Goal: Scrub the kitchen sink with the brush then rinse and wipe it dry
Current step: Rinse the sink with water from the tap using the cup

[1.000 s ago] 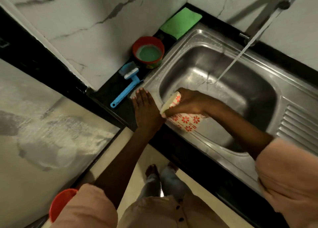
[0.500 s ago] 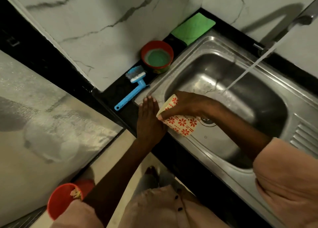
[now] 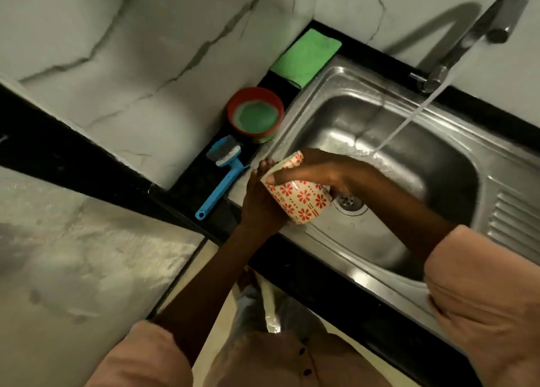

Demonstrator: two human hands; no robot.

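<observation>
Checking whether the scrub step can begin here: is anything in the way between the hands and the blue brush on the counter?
Nothing lies on the counter between them. But the right hand grips a patterned cup, with the left hand against its side, so neither is free. The blue brush lies untouched just left of the sink.

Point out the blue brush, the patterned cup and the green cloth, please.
blue brush [image 3: 226, 179], head view, on its handle.
patterned cup [image 3: 298, 201], head view, on its flowered side wall.
green cloth [image 3: 306, 55], head view, on its flat middle.
</observation>
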